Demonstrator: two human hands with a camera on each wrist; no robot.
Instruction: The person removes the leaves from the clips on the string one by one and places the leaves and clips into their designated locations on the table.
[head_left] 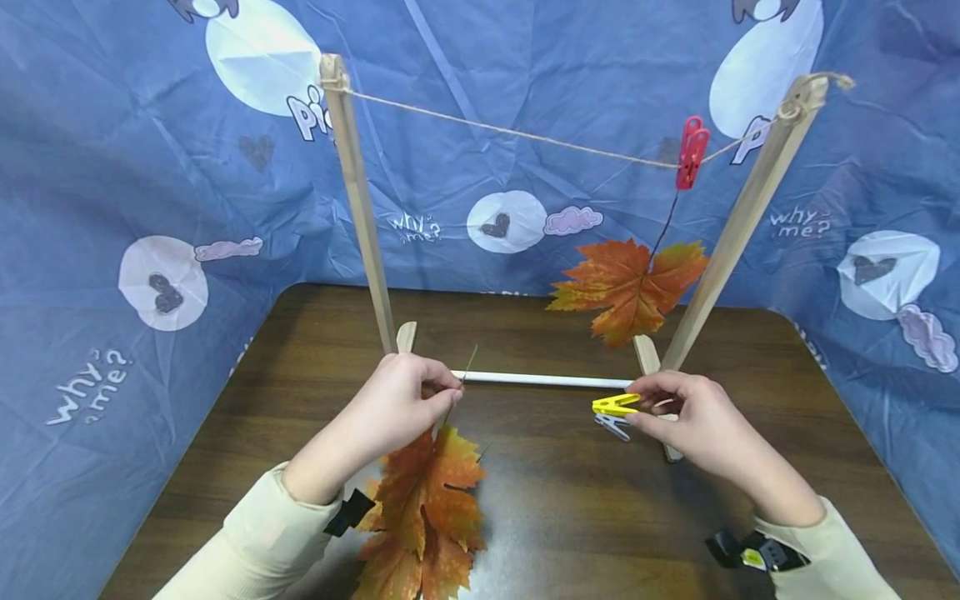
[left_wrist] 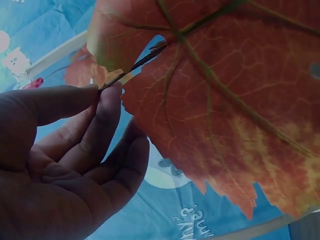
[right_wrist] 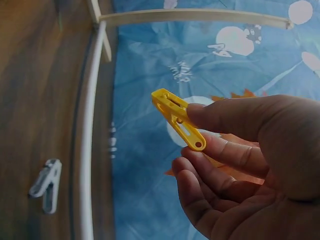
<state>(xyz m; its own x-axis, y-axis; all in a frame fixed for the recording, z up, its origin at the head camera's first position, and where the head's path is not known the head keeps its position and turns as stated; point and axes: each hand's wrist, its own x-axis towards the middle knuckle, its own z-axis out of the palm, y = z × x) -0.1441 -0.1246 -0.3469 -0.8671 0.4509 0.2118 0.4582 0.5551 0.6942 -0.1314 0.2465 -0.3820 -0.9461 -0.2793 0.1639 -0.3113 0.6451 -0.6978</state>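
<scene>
By its dark stem (left_wrist: 134, 67), my left hand (head_left: 401, 404) pinches an orange artificial maple leaf (head_left: 431, 492) between thumb and forefinger. The leaf hangs below the fingers, and more orange leaf (head_left: 412, 571) shows beneath it; I cannot tell whether that is a separate one. My right hand (head_left: 693, 421) holds a yellow clothespin (right_wrist: 177, 117) between thumb and fingers, its jaw end pointing left. A grey clothespin (right_wrist: 46, 185) lies on the table below that hand. Above, a red clothespin (head_left: 692, 154) fixes another maple leaf (head_left: 633, 287) to a string (head_left: 510, 132).
The string runs between two wooden posts, a left post (head_left: 363, 217) and a right post (head_left: 738, 233). A white rod (head_left: 543, 380) joins their feet low over the brown table (head_left: 570, 517). Behind stands a blue printed cloth (head_left: 450, 75).
</scene>
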